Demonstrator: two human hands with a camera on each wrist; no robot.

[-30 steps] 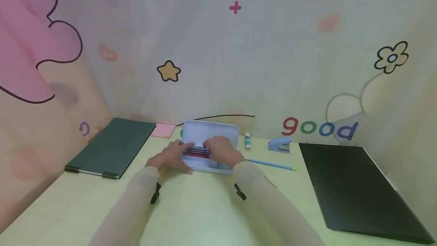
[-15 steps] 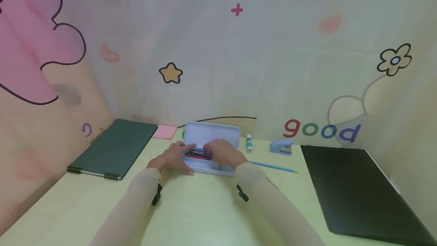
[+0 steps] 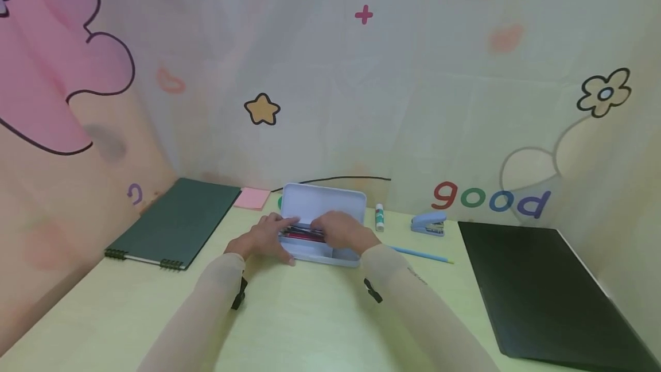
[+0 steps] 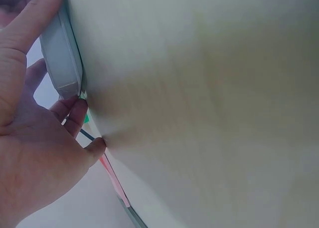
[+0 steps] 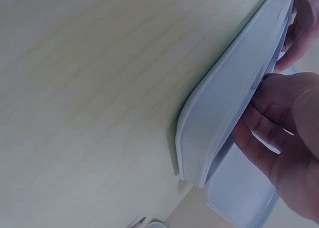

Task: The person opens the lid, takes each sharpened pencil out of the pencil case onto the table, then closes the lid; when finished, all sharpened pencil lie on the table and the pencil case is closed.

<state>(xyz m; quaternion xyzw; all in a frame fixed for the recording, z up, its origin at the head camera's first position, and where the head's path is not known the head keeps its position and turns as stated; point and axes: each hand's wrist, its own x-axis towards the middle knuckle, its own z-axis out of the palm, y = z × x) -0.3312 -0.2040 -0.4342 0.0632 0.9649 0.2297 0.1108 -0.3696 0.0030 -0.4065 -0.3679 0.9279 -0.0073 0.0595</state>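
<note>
Pale table [image 3: 289,326], open pencil case [image 3: 316,248] straight ahead, long axis left to right, lid [image 3: 322,198] raised on far side. Left hand [image 3: 265,236] grips case's left end; right hand [image 3: 341,229] dips inside from the right, whether pinching anything cannot tell. Hands apart, pens [image 3: 303,236] between them inside, lying lengthwise with case, right hand covering their right ends

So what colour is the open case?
The open case is pale blue, seen best in the head view.
</note>
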